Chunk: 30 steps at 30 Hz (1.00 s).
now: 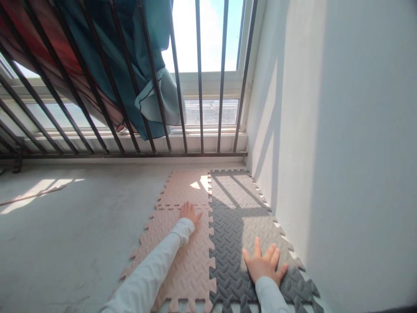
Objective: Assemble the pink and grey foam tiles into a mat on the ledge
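My left hand [190,212] lies flat on a pink foam mat tile [189,269], close to the seam with the pink tile behind it [177,189]. Its fingers are stretched out and hold nothing. On the nearer dark grey foam mat tile [228,248] rests my right hand [264,263], palm down with fingers spread wide. A second grey tile [231,189] sits beyond it, striped by shadows. The four-sided tiles have toothed edges and a raised pattern, and the pink and grey columns meet along a jagged seam between my hands.
A white wall [352,152] rises along the right side of the mats. Dark metal railing bars [200,87] stand before the window, with blue and red cloth [120,65] hanging behind them. On the grey floor [74,234] at left lies a thin stick-like thing [35,195].
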### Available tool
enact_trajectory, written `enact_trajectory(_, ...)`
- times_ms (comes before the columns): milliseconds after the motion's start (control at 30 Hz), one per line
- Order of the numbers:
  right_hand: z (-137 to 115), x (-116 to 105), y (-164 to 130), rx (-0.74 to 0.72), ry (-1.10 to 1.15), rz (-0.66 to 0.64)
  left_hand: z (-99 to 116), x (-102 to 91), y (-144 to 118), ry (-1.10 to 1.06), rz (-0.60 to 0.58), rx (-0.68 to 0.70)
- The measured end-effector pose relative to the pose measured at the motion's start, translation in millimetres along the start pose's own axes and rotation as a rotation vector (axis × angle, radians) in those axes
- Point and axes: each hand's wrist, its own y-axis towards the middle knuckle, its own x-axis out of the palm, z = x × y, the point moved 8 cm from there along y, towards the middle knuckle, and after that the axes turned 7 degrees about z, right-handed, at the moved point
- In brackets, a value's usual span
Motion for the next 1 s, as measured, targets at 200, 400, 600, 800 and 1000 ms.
enact_trajectory(200, 2.5, 6.5, 3.4, 0.010, -0.032, -0.020, -10.1, -2.5, -9.8, 0.006, -0.107, 0.117)
enact_trajectory(400, 1.6, 3.7, 1.8, 0.017, -0.042, -0.051, -44.7, -5.5, -6.0, 0.011, -0.047, -0.061)
enact_trajectory(600, 4.1, 7.7, 4.9, 0.013, -0.055, -0.042, -85.6, -7.3, -12.1, 0.044, 0.014, -0.192)
enact_trajectory(800, 1.3, 2.0, 0.8, 0.010, -0.105, 0.049, -95.9, -9.6, -5.6, 0.063, -0.091, -0.130)
enact_trajectory(1000, -1.3, -5.5, -1.3, -0.014, -0.071, 0.056, -118.5, 0.0, -10.8, 0.077, -0.060, -0.166)
